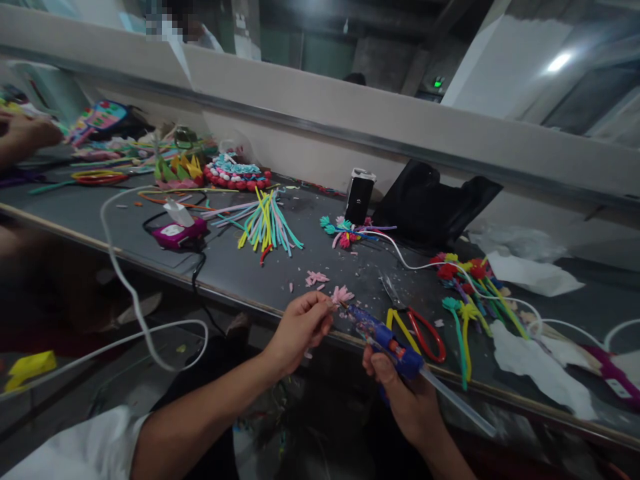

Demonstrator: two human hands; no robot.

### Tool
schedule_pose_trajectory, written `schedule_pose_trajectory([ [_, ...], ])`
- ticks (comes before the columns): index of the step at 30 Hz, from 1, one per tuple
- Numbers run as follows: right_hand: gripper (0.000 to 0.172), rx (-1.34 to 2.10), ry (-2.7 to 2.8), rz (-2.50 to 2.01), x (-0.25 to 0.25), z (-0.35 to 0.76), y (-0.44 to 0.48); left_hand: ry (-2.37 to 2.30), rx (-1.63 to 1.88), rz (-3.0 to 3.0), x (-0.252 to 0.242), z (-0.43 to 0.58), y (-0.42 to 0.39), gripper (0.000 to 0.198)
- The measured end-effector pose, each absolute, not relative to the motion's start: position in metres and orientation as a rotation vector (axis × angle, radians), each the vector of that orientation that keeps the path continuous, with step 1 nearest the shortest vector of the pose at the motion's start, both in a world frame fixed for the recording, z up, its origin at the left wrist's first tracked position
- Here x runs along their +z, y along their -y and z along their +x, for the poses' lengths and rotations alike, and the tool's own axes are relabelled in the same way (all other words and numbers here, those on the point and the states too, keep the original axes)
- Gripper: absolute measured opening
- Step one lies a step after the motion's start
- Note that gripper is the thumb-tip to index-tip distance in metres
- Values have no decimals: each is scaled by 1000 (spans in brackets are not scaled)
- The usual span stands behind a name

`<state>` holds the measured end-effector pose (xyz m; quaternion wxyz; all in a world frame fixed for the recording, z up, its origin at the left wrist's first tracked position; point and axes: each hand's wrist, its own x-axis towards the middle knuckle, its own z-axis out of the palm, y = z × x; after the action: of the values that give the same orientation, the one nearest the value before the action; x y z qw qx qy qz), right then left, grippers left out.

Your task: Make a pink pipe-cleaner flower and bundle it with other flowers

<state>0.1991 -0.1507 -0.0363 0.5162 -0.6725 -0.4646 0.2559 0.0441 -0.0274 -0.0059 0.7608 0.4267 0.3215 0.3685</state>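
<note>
My left hand [301,328] is closed in a pinch at the table's front edge, holding a small pink fuzzy flower [343,294] by its base. My right hand [403,397] is wrapped round the handle of a blue glue gun [383,339]. A long translucent glue stick [459,401] sticks out of its back end. The gun's nozzle meets the flower close to my left fingertips; whether it touches is too small to tell. Short pink pieces [316,277] lie just beyond my left hand. Scissors [425,333] with red and yellow handles rest beside the gun.
A bundle of pipe cleaners [270,223] and a magenta power strip [179,231] lie to the left. Finished-looking fuzzy flowers [345,233] sit near a black box [360,195]. More flowers [467,267] and torn paper [537,367] are at right. A white cable [130,293] loops off the table. Another person's hand [30,137] is far left.
</note>
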Motion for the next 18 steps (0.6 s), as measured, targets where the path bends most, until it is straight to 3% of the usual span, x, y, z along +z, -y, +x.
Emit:
schedule_pose_trajectory([
  [18,46,511,1171,-1751,-45,208,151,-690,803,954,-9,44,26,23],
])
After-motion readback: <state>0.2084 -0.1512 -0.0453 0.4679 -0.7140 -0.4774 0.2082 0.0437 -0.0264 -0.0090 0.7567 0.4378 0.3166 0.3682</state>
